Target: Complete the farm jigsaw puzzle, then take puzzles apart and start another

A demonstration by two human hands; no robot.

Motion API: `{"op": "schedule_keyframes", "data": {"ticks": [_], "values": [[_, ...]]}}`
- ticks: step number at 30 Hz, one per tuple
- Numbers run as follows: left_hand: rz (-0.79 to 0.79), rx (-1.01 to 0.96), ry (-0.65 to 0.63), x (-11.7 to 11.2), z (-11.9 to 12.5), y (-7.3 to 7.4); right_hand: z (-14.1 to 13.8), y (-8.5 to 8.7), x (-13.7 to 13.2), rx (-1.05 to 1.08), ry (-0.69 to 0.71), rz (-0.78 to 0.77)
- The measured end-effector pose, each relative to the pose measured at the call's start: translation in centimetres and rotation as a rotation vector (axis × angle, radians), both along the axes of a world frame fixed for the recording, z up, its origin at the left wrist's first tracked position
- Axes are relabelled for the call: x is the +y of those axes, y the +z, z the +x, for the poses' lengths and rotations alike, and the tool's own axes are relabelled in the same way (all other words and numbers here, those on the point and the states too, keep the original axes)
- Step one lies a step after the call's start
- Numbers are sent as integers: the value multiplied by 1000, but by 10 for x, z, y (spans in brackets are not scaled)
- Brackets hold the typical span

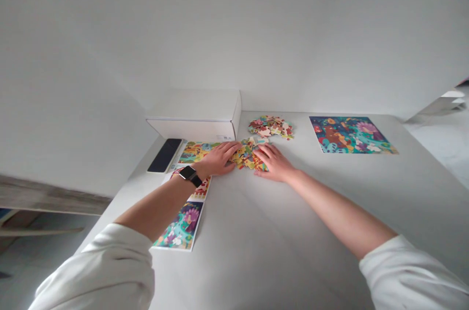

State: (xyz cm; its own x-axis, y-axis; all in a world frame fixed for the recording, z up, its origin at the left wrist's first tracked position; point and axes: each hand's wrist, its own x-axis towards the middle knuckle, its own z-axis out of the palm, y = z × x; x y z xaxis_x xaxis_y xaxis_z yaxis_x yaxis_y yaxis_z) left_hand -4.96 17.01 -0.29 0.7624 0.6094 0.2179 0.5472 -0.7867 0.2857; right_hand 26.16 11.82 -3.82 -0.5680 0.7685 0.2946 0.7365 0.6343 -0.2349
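Observation:
My left hand point(218, 159) and my right hand point(274, 163) lie flat on the grey tabletop, fingertips on either side of a loose heap of yellow and orange jigsaw pieces point(248, 156). Neither hand visibly grips a piece. Some pieces are hidden under my fingers. Beyond them lies a second heap of red, cream and teal jigsaw pieces point(270, 127). A square, assembled colourful jigsaw picture point(351, 135) lies flat to the far right. A black smartwatch point(189, 175) sits on my left wrist.
A white cardboard box point(194, 119) stands at the table's far left corner, with a black smartphone point(164, 155) next to it. Several illustrated picture cards point(179, 226) lie in a row along the left side. The wall rises behind the table.

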Motion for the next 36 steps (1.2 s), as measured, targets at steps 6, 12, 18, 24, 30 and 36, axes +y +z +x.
{"op": "schedule_keyframes", "data": {"ticks": [6,12,18,24,30,36], "values": [[-44,-18,78,-6,17,0,-8,8,5,36,10,-13],[-13,-3,123,-7,31,-1,1,15,-7,34,-33,-4],[41,78,117,-6,42,-2,19,9,-13,9,-94,-19],[20,177,87,-2,65,7,18,17,-12,42,-68,-14],[74,154,69,-9,67,10,45,30,-37,7,-188,-17],[118,237,-12,-22,112,9,62,31,-52,-65,-281,-85]]}}
